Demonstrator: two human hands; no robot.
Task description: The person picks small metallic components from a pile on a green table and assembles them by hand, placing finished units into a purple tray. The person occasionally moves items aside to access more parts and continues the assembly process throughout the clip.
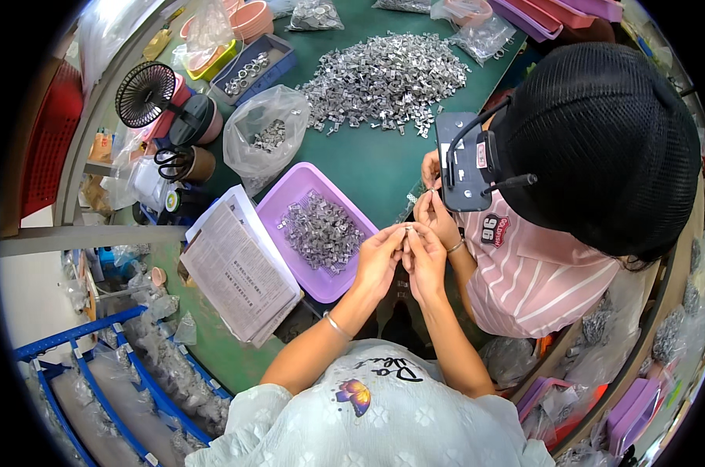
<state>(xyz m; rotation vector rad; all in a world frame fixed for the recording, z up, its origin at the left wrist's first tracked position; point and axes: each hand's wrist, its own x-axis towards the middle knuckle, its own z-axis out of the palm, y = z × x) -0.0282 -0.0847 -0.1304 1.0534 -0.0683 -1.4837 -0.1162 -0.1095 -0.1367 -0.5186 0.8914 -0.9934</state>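
Note:
My left hand point(380, 261) and my right hand point(425, 261) meet fingertip to fingertip just past the right edge of a purple tray point(278, 204). Both are closed in a pinch around a tiny piece that the fingers mostly hide, so its kind does not show. Inside the tray lies a heap of small grey metal parts point(321, 232). Beyond it, a larger pile of shiny small metal parts point(383, 78) spreads over the green table point(344, 159). A clear plastic bag point(239, 148) with more such parts stands behind the tray.
Close at my right, a co-worker in a black cap point(601, 148) holds something small in both hands. Left of the tray lie stacked papers point(239, 272). Farther left are a small black fan point(145, 93), scissors in a brown holder point(200, 165) and a blue-grey bin point(278, 58).

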